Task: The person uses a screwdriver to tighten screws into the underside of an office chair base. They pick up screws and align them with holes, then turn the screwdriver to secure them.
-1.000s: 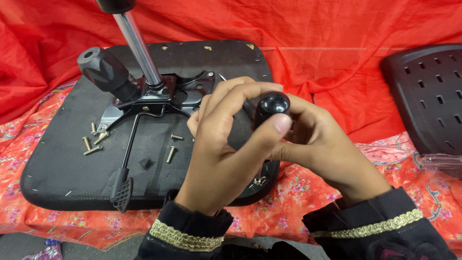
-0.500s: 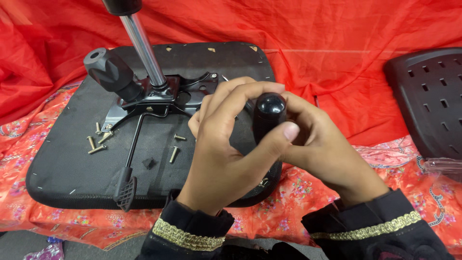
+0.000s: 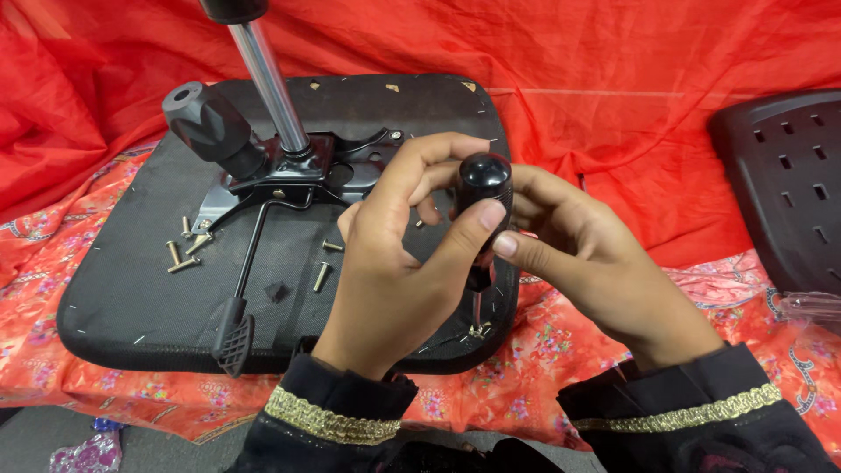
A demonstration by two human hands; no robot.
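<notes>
— Black and rounded, the handle of the screwdriver (image 3: 484,188) stands upright between both hands, its thin shaft running down to a screw near the front edge of the upturned seat base (image 3: 131,289).

— How does the person hold it?

— The left hand (image 3: 394,271) wraps round the handle from the near side, thumb pressed across its front. The right hand (image 3: 578,254) closes on it from the other side, fingers curled behind and thumb meeting the left one. Both grip the same handle, which looks meant to keep the tool vertical over the screw.

— And the seat base itself?

— It lies underside up on the red patterned cloth (image 3: 683,315), so the metal mechanism (image 3: 298,175) faces the camera. A chrome gas cylinder (image 3: 267,79) rises from that plate toward the far edge, with a black knob (image 3: 206,127) slanting off to the left, and a lever with a black paddle (image 3: 232,337) reaches toward the near edge.

— Anything loose?

— Several brass-coloured screws (image 3: 184,254) lie scattered near the left side of the base, within easy reach. A perforated black backrest (image 3: 784,184) rests well apart at the right.
</notes>
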